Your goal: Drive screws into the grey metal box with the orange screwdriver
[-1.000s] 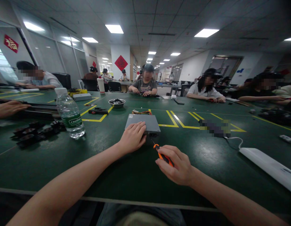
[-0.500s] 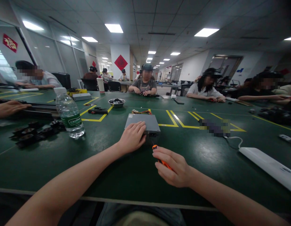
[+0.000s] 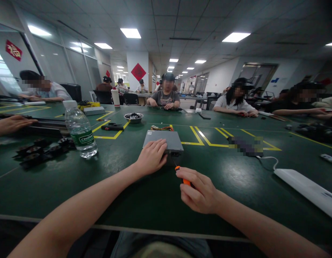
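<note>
A grey metal box (image 3: 170,139) with a socket on its near side and coloured wires (image 3: 163,128) behind it lies on the green table (image 3: 133,211). My left hand (image 3: 152,156) rests over its left front corner, fingers on top and the thumb at the near side, gripping it. In my right hand (image 3: 197,190) is an orange and black screwdriver (image 3: 185,181). Its thin shaft points up and left to the near face of the box; whether the tip touches a screw is too small to tell.
A water bottle (image 3: 81,132) and black fans (image 3: 39,152) stand left, near another person's hand (image 3: 14,123). Beyond are a metal bowl (image 3: 133,117) and a black tool (image 3: 112,127). A white power strip (image 3: 306,190) lies right. People sit around the table.
My right hand has turned a little around the screwdriver, with its fingers shifted on the handle. My left hand remains on the box.
</note>
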`<act>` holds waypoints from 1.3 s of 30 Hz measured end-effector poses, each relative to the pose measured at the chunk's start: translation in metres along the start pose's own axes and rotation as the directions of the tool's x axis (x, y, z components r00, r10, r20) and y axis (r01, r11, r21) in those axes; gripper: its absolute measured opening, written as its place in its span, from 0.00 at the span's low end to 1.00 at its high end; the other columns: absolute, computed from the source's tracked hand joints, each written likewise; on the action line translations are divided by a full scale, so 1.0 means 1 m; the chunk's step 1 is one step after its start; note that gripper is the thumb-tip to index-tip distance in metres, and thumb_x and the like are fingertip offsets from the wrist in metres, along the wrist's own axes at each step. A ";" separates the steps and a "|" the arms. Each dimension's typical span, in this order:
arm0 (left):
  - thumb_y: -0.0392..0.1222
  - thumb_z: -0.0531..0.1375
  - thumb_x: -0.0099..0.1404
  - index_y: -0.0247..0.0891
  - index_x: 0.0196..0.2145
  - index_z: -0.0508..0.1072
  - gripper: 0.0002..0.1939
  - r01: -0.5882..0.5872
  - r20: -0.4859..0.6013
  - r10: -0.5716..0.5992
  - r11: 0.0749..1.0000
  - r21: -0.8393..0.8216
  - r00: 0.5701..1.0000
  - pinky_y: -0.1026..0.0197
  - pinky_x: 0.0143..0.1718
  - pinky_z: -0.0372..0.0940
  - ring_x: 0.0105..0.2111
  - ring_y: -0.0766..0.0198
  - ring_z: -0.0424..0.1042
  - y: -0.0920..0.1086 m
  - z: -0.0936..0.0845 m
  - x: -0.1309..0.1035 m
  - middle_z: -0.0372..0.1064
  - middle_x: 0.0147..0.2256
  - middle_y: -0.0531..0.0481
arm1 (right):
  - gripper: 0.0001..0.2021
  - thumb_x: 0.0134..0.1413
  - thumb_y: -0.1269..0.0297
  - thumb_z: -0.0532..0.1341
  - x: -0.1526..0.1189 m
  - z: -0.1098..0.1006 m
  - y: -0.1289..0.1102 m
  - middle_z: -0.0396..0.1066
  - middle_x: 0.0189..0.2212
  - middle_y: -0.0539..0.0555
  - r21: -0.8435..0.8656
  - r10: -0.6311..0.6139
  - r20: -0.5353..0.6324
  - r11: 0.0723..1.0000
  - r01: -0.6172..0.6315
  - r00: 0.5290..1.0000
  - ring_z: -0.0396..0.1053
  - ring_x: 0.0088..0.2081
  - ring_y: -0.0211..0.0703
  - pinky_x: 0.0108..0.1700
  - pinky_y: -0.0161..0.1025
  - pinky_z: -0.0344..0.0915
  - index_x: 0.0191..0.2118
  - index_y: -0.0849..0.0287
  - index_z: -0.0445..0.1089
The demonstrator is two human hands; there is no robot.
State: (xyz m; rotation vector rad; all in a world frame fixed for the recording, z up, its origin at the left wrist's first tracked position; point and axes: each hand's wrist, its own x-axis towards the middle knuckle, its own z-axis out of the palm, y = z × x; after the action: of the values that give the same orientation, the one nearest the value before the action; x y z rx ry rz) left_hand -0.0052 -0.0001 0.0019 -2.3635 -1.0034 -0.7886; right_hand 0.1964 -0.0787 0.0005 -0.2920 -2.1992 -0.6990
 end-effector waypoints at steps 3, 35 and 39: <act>0.40 0.52 0.62 0.32 0.49 0.64 0.18 0.006 0.005 -0.006 1.000 -0.002 1.000 0.52 0.52 0.58 0.54 0.54 0.62 0.001 0.000 0.000 0.62 0.54 0.38 | 0.05 0.50 0.71 0.58 0.001 -0.002 0.000 0.65 0.38 0.59 -0.054 0.021 -0.017 0.998 -0.022 1.000 0.66 0.41 0.46 0.37 0.44 0.72 0.34 0.60 0.61; 0.40 0.52 0.62 0.32 0.49 0.64 0.18 -0.001 0.004 0.001 1.000 0.002 1.000 0.52 0.52 0.57 0.54 0.54 0.62 0.001 0.001 0.000 0.62 0.54 0.38 | 0.07 0.50 0.77 0.55 0.004 -0.005 0.001 0.66 0.38 0.58 -0.013 -0.015 0.004 1.000 0.015 1.000 0.69 0.43 0.43 0.42 0.41 0.72 0.36 0.61 0.61; 0.39 0.52 0.62 0.33 0.49 0.64 0.17 0.000 -0.006 0.000 1.000 -0.005 1.000 0.52 0.51 0.58 0.53 0.54 0.62 0.001 0.001 0.000 0.62 0.54 0.39 | 0.08 0.49 0.76 0.53 0.005 -0.004 0.000 0.66 0.38 0.57 0.029 0.004 0.009 1.000 -0.004 1.000 0.68 0.43 0.42 0.43 0.42 0.72 0.36 0.60 0.61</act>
State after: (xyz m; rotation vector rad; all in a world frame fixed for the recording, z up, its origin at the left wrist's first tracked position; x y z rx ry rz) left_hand -0.0041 0.0000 0.0010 -2.3640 -1.0004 -0.7984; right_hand 0.1951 -0.0810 0.0063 -0.2852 -2.2151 -0.6644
